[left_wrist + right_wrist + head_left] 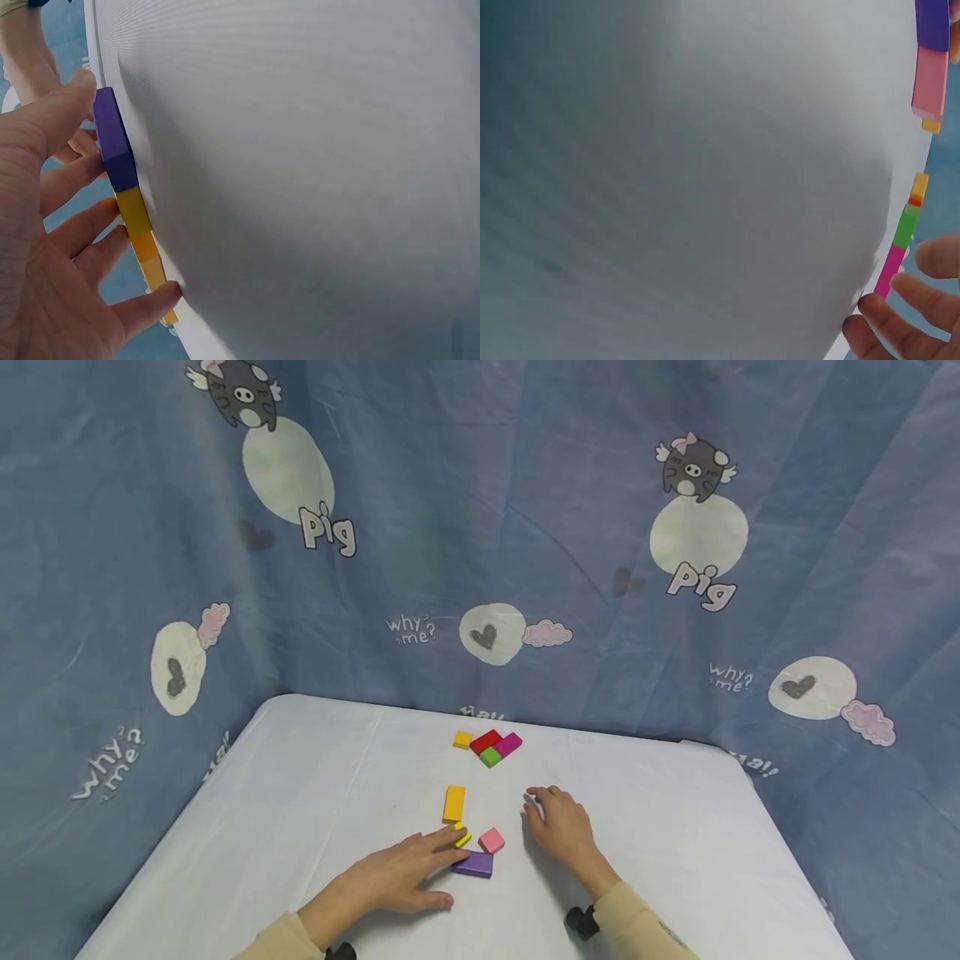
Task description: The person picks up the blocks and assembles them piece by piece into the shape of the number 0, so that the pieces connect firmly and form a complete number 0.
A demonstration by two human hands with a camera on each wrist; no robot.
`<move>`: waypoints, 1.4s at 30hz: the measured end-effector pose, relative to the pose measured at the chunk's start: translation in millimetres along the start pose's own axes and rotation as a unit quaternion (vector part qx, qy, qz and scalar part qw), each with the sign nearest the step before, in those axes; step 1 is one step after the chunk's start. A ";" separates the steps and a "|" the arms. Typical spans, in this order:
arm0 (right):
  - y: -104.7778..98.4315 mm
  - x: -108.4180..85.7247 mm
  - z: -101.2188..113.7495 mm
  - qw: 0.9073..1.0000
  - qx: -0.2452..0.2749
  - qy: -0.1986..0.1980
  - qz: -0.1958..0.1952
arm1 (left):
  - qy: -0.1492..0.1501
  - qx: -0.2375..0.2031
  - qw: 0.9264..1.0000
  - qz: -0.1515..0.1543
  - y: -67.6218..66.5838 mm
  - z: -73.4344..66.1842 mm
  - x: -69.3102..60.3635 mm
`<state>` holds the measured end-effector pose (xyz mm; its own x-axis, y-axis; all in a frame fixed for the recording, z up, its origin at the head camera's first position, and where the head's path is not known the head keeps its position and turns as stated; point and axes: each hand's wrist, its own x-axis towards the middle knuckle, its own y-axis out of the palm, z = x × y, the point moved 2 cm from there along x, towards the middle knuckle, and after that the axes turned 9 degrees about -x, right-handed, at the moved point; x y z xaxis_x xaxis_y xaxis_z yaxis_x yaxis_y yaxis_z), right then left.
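My left hand [397, 872] is spread low over the table, its fingers mostly straight. One fingertip reaches the left end of a purple rectangular block [477, 865], and another lies at a small yellow block [464, 838], partly covering it. Whether they press or only hover, I cannot tell. A pink block [492, 841] sits just behind the purple one. Farther back lies an orange-yellow rectangular block [453, 804]. To the right, my right hand [562, 831] holds nothing; its fingers are loosely bent near the tabletop, apart from every block.
Toward the back of the white table [360, 760], red [486, 742], green [491, 757] and magenta [509, 744] blocks lie together. A small orange block [462, 740] is at their left. A blue printed curtain [420, 527] hangs behind the table.
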<state>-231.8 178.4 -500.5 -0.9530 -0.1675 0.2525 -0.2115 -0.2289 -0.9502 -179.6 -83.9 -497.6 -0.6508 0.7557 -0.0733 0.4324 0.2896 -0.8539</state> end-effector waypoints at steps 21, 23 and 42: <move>4.6 32.5 -1.4 0.999 -0.019 -0.030 0.024 | -0.016 -0.020 1.000 0.002 2.5 4.3 0.6; 7.0 35.3 -2.1 0.998 -0.020 -0.040 0.040 | -0.020 -0.022 1.000 0.004 3.3 4.6 0.6; 18.3 58.6 -2.8 0.993 -0.051 0.005 0.105 | -0.010 -0.024 1.000 0.004 2.5 1.0 0.0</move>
<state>-292.1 167.1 -503.6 -0.9806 -0.1907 0.0449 -0.0279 -0.0908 -0.9955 -179.1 -83.7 -500.3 -0.6588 0.7467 -0.0912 0.4677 0.3116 -0.8272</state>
